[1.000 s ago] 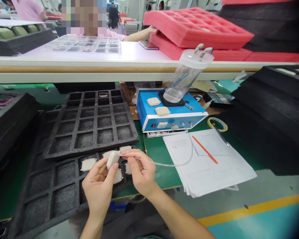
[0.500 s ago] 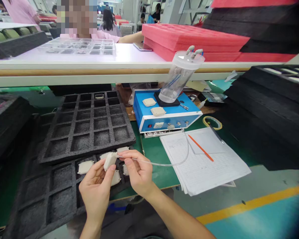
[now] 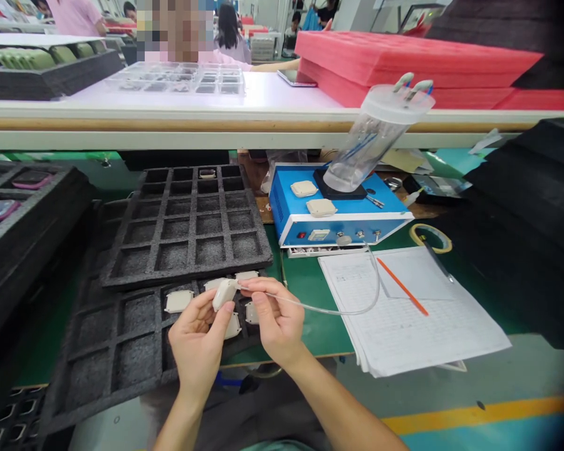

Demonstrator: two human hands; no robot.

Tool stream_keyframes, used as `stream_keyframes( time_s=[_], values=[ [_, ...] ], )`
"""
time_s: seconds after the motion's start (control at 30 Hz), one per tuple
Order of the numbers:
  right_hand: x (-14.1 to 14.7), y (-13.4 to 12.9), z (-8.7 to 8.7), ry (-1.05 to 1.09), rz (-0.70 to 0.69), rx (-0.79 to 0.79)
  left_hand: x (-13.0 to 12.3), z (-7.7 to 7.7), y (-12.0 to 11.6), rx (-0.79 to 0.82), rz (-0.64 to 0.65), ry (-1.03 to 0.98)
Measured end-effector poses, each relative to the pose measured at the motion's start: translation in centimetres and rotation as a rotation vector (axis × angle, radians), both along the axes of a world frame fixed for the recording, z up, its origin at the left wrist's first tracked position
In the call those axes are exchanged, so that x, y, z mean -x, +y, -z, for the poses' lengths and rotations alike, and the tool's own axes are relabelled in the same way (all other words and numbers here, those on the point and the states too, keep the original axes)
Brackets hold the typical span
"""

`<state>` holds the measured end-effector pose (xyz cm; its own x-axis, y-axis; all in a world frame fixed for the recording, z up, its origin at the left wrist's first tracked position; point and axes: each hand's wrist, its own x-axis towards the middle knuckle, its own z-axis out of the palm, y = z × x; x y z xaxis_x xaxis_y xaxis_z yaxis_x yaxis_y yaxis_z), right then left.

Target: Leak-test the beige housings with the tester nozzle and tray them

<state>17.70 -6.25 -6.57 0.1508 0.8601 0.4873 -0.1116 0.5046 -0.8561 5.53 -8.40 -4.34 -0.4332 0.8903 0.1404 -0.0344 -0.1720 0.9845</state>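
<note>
My left hand (image 3: pixel 198 335) pinches a cream watch-like case (image 3: pixel 224 294) between thumb and fingers, tilted on edge above the lower foam tray. Close on its right, my right hand (image 3: pixel 277 319) grips the end of a clear thin tube (image 3: pixel 326 309), whose tip meets the case's upper right side. The tube curves back to the front of a blue box (image 3: pixel 338 219) with switches and knobs. Several more cream cases, such as the one on the left (image 3: pixel 179 301), lie in the lower black foam tray (image 3: pixel 115 354) around and under my hands.
An upper foam tray (image 3: pixel 188 225) overlaps the lower one. On the blue box stand a tilted clear cylinder (image 3: pixel 369 147) and two cream cases (image 3: pixel 322 208). Right of it lie written papers (image 3: pixel 418 338), an orange stick (image 3: pixel 403 286) and a tape roll (image 3: pixel 431 238). Black foam stacks (image 3: pixel 512 238) flank both sides.
The view has shifted, so the scene sits further right in the picture. Both hands keep the same hold on the case and the tube.
</note>
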Motion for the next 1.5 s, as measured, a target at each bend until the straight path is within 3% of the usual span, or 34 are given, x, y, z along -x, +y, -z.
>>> stream_keyframes(
  time_s=[1.5],
  values=[
    [0.12,0.52,-0.46,-0.004,0.026,-0.019,0.25,0.08,0.20,0.031,-0.004,-0.038]
  ],
)
